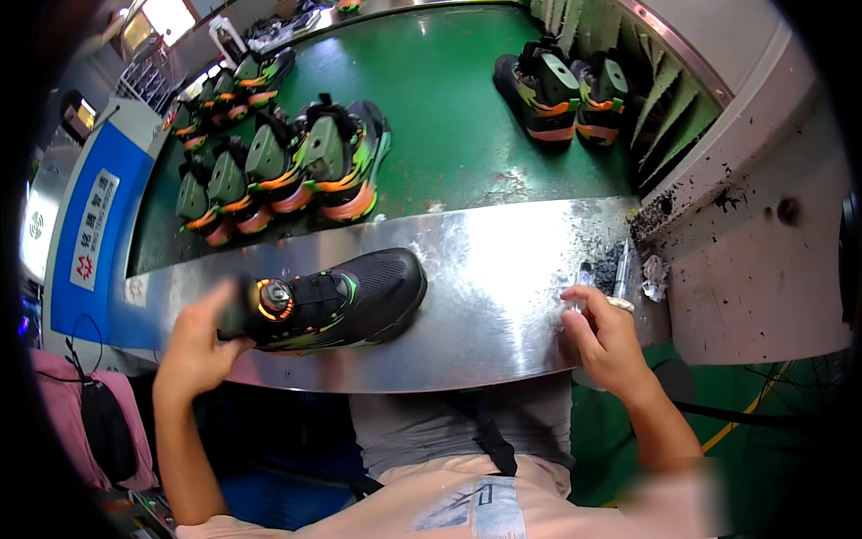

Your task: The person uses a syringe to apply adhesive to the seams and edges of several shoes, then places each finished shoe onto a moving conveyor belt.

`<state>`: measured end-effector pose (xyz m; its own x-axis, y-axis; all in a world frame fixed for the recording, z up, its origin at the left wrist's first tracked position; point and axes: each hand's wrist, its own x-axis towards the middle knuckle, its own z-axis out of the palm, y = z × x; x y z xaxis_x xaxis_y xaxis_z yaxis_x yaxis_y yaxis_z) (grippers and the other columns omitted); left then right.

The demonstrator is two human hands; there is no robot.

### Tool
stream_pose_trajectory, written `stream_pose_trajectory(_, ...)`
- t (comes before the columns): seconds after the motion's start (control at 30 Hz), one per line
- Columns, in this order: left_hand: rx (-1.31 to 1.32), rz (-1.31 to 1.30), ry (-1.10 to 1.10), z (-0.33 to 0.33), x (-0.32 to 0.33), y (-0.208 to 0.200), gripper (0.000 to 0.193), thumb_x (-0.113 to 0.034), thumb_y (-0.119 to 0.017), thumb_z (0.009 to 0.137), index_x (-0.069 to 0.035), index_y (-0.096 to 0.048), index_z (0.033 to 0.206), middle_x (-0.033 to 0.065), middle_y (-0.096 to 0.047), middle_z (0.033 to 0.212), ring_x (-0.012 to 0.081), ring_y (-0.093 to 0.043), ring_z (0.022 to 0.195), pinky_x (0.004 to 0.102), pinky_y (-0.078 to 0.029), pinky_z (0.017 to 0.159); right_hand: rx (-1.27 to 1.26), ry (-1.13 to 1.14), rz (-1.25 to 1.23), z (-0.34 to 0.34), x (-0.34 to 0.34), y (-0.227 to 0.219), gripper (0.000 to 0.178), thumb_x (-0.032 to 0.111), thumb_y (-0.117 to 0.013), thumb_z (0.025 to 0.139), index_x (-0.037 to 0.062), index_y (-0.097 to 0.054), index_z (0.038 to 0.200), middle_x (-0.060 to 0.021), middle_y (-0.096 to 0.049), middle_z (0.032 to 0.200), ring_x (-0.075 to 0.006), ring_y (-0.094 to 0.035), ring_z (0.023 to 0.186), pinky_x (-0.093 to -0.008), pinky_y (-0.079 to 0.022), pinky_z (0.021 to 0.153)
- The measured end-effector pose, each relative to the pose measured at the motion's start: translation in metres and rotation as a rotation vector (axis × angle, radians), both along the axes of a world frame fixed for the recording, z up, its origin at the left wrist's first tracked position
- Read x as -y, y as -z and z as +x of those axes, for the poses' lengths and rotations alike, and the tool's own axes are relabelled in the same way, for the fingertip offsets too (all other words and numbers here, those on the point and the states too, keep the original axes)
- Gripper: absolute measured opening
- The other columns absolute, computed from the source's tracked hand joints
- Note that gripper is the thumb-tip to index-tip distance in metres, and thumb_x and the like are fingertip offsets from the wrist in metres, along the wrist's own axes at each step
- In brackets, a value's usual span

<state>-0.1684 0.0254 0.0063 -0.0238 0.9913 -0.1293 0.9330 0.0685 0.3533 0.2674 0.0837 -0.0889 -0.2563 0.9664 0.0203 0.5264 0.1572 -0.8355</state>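
Note:
A black sports shoe (364,296) with orange and green accents lies on the metal ledge, its toe pointing right. My left hand (199,346) grips it at the heel end, fingers and thumb around the dark, motion-blurred block at the opening. The collar has a striped orange edge (276,299). Farther right, my right hand (609,334) is closed in a pinch over the ledge. Between its fingertips shows a small clear object (582,278) with a dark tip, its kind unclear. Beside that hand lies a slim silvery pen-like tool (622,268).
Several similar shoes with green lasts (328,153) stand on the green conveyor belt at left. Another pair (548,90) stands by hanging green strips (669,90) at right. Crumpled white paper (655,277) lies near the pale machine housing (763,234). A blue-and-white panel (117,216) borders the left.

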Motion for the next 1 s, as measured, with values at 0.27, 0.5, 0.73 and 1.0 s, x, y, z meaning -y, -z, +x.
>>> stream_pose_trajectory(0.27, -0.134, 0.381, 0.258, 0.024, 0.006, 0.015, 0.039, -0.024, -0.082, 0.057, -0.005, -0.067, 0.087, 0.0167, -0.067, 0.084, 0.0339, -0.067, 0.079, 0.0404, -0.052, 0.067, 0.089, 0.009, -0.029, -0.024, -0.006, -0.021, 0.02, 0.014, -0.057, 0.093, 0.0018, -0.06, 0.109, -0.0023, -0.052, 0.063, -0.0076, -0.045, 0.058, -0.0252, -0.037, 0.053)
stream_pose_trajectory(0.5, -0.158, 0.691, 0.238, 0.042, 0.101, 0.061, 0.013, -0.007, -0.061, 0.084, -0.004, -0.068, 0.093, 0.0128, -0.071, 0.094, 0.028, -0.07, 0.091, 0.0318, -0.056, 0.073, 0.075, -0.028, -0.209, -0.028, 0.0, -0.026, 0.024, 0.021, -0.048, 0.098, 0.0015, -0.058, 0.109, 0.0022, -0.047, 0.067, -0.0034, -0.037, 0.058, -0.0198, -0.031, 0.05)
stream_pose_trajectory(0.73, -0.128, 0.647, 0.221, 0.037, 0.112, 0.071, 0.015, -0.011, -0.058, 0.087, -0.008, -0.068, 0.098, 0.0096, -0.071, 0.1, 0.0257, -0.069, 0.097, 0.0289, -0.054, 0.077, -0.897, -0.407, -0.71, -0.16, 0.002, -0.094, 0.059, 0.056, -0.028, 0.099, 0.0019, -0.051, 0.102, 0.0033, -0.041, 0.059, -0.0025, -0.029, 0.048, -0.0181, -0.023, 0.039)
stream_pose_trajectory(1.0, -0.094, 0.605, 0.206, 0.033, 0.117, 0.067, 0.017, -0.013, -0.057, 0.088, -0.011, -0.066, 0.102, 0.009, -0.071, 0.105, 0.0267, -0.067, 0.102, 0.0308, -0.052, 0.084, -0.715, -0.546, -0.929, -0.235, -0.001, -0.076, 0.074, 0.061, -0.023, 0.097, -0.0049, -0.051, 0.115, 0.0056, -0.036, 0.057, -0.0034, -0.025, 0.046, -0.0197, -0.02, 0.043)
